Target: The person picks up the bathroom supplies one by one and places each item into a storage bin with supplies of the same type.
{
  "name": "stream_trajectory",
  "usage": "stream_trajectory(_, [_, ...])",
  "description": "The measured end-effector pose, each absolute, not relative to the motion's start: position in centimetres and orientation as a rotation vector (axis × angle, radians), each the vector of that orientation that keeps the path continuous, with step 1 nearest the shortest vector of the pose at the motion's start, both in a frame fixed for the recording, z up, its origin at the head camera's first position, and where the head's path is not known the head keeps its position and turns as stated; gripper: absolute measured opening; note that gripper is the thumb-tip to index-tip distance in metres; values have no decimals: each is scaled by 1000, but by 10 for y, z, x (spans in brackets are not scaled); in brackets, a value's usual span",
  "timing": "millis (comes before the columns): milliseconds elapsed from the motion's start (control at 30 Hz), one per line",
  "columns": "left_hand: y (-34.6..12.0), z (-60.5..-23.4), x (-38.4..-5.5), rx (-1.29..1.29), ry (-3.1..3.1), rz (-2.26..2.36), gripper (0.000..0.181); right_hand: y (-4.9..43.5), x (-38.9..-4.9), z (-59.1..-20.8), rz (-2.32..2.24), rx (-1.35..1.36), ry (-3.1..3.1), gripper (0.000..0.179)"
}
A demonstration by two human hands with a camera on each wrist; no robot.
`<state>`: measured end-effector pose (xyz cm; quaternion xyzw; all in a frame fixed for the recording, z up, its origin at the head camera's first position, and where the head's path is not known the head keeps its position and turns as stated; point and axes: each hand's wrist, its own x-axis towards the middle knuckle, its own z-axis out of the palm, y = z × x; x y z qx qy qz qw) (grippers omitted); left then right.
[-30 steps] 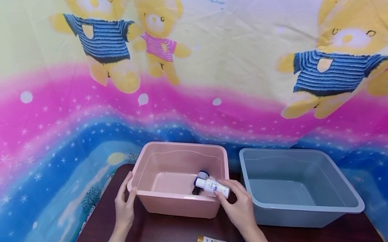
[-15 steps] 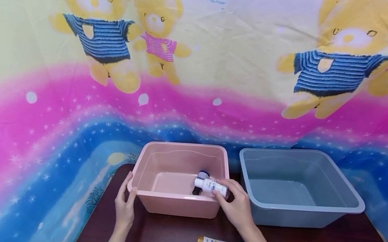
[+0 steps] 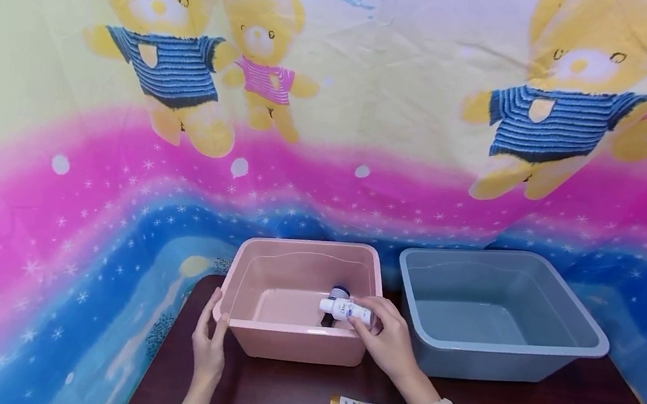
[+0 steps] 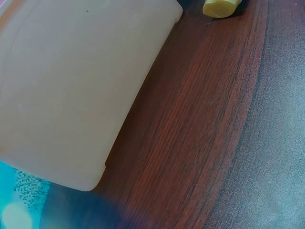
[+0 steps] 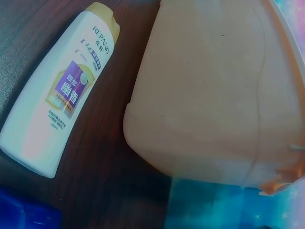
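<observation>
Right grip (image 3: 392, 345) pinches the small white plastic bottle (image 3: 345, 310), poking out leftward over the pink rectangular plastic tub (image 3: 300, 346); left grip (image 3: 209, 346), fingers extended, touches the tub's near left corner.

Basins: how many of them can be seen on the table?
2. The pink basin, with the left hand at its near left corner, and the blue-grey basin to its right. No others show.

Bright, even light on the patterned backdrop (image 3: 336, 96) in the head view, soft shadow beside the pink tub (image 4: 71, 95), dimmer, hazier wrist views, bluish blur low in the left.
</observation>
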<state>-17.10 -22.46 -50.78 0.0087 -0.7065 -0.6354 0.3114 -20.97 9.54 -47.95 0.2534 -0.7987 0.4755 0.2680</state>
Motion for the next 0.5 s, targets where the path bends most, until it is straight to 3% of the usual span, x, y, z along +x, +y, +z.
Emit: stream_trajectory(500, [-224, -507, -170, 48, -1882, -1685, 47, 91, -221, -493, 1211, 778, -2097, 35])
